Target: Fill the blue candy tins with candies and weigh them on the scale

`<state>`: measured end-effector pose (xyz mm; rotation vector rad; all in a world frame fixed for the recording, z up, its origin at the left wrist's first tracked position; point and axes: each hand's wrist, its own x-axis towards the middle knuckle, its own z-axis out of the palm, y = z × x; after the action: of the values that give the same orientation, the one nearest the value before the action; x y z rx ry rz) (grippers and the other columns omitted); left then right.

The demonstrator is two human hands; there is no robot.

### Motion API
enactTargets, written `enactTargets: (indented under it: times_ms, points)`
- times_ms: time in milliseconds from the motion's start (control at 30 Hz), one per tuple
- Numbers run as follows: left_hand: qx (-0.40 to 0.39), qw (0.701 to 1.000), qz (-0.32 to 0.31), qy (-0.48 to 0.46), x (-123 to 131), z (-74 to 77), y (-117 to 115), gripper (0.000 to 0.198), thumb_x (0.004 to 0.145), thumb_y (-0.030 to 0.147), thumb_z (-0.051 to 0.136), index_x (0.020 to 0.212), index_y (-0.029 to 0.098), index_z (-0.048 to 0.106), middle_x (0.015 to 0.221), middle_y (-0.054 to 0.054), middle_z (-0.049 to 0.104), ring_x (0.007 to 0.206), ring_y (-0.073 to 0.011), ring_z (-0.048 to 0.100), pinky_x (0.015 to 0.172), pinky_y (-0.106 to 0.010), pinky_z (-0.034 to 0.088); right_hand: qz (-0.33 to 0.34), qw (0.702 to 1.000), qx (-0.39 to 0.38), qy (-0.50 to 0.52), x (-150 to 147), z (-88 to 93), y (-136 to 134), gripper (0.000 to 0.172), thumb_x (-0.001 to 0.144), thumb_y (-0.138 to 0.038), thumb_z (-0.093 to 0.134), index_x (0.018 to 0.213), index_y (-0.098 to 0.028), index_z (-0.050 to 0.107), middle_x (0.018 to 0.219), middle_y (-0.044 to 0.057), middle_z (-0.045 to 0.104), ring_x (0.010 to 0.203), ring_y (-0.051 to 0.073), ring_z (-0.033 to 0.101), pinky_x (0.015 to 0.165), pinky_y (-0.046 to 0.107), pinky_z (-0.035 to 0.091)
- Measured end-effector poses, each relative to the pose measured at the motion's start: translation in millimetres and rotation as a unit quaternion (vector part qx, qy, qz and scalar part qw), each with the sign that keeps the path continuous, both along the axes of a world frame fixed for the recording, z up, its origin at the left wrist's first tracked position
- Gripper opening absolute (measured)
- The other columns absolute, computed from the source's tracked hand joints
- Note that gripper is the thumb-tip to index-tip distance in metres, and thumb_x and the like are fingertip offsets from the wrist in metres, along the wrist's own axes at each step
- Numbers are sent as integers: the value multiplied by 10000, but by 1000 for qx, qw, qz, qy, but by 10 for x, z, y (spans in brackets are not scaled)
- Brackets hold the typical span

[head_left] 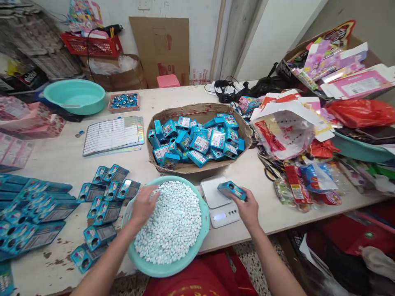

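Observation:
My right hand grips a small blue printed box by its near end, and a dark round hole shows on the box. The box is held over a white digital scale with a lit display. My left hand is at the left side of a turquoise basin, its fingers apart over the candies, and nothing shows in it. Small pale-blue and white candies fill the basin. Left of it, several blue boxes lie with round openings facing forward.
Behind the basin, a cut-down cardboard box holds many blue boxes. Sticker sheets, a small tray of blue-wrapped pieces and another turquoise basin are at back left. Packed blue boxes line the left; wrappers and scissors clutter the right.

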<state>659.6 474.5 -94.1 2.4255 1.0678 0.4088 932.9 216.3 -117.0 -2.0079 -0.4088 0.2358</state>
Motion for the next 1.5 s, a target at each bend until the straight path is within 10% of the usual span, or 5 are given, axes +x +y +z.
enactTargets:
  times_ms: [200, 533, 767, 933, 1500]
  points:
    - [-51, 982, -85, 161, 364, -126, -736, 422, 880, 472, 428, 1173, 193, 549, 1190, -114, 560, 1110, -281, 487, 936, -436, 387, 74, 997, 14, 17, -204, -64, 334, 532, 632, -547, 691, 1000, -174, 597, 1008, 84, 614, 944, 235, 575, 855, 390, 466]
    - [-246, 969, 30, -12, 342, -53, -587, 217, 838, 368, 461, 702, 204, 498, 666, -7, 560, 643, -159, 540, 623, -257, 405, -89, 996, -5, 25, -112, -57, -386, 530, 697, -536, 630, 1033, -136, 541, 1122, 148, 526, 1016, 255, 551, 821, 415, 493]
    - [-648, 659, 177, -338, 308, 138, -369, 220, 705, 372, 519, 719, 154, 542, 591, -14, 557, 349, -68, 372, 331, -184, 222, -146, 988, -6, 57, -209, -135, -589, 547, 660, -532, 642, 1037, -153, 527, 1181, 161, 533, 989, 257, 583, 789, 398, 500]
    - [-705, 580, 193, -360, 358, 198, -375, 183, 739, 289, 518, 623, 147, 512, 488, 10, 467, 316, -57, 336, 300, -157, 215, -134, 988, 8, 75, -245, -167, -499, 488, 674, -517, 606, 992, -149, 558, 1071, 149, 608, 933, 248, 601, 795, 402, 493]
    - [-688, 569, 231, -386, 440, 474, -625, 474, 739, 523, 660, 545, 160, 425, 388, 68, 339, 280, -34, 281, 275, -139, 146, 42, 995, 79, 36, -425, 207, 437, 478, 637, -490, 742, 960, -173, 588, 893, 41, 619, 821, 201, 588, 801, 369, 479]
